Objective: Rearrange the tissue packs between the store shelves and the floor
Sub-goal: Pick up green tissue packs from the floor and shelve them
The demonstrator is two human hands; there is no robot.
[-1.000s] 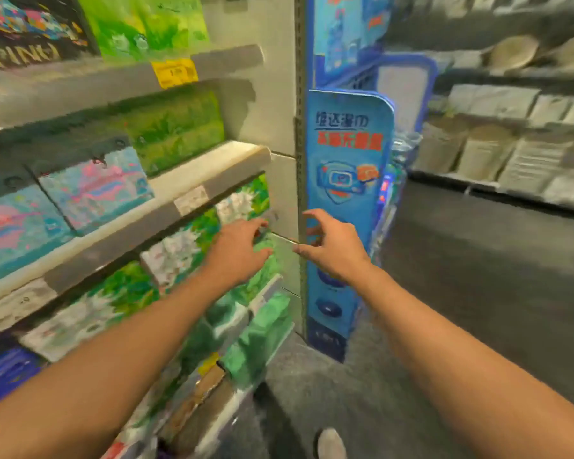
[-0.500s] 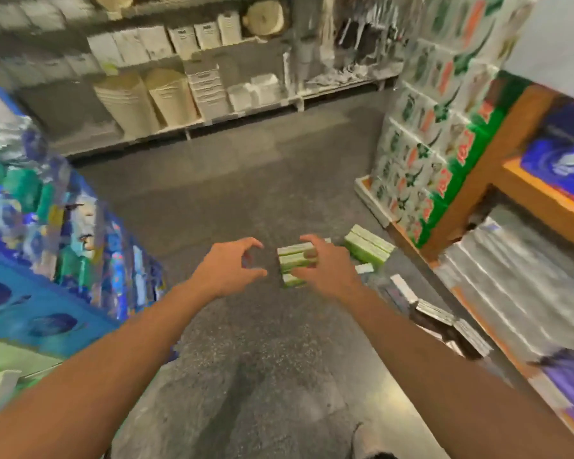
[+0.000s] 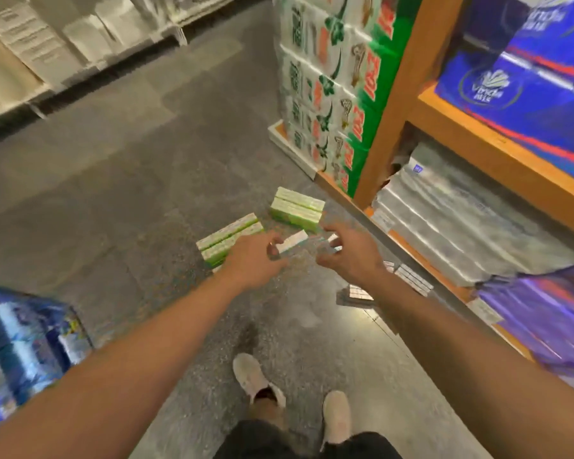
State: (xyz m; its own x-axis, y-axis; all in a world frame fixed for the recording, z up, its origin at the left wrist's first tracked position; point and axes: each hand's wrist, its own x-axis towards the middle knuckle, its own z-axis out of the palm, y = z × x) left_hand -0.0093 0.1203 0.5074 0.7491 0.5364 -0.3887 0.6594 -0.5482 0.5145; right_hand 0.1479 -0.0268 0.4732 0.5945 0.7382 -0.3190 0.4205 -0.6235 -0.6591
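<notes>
Two green-and-white tissue packs lie on the grey floor, one farther off and one nearer on the left. A smaller white and teal pack lies on the floor between my hands. My left hand hovers just left of it with loosely curled fingers and holds nothing. To its right, my right hand has its fingers spread and is empty too. Whether either hand touches the pack is unclear. Several flat packs lie by the shelf base, partly hidden by my right arm.
An orange-framed shelf on the right holds blue, silver and purple packs. A tall green and white stack stands behind the floor packs. Blue wrapped goods sit at the lower left. My two shoes stand below.
The view has swung from the left shelf across the aisle and down to the floor. Both empty hands have come closer to the packs on the floor.
</notes>
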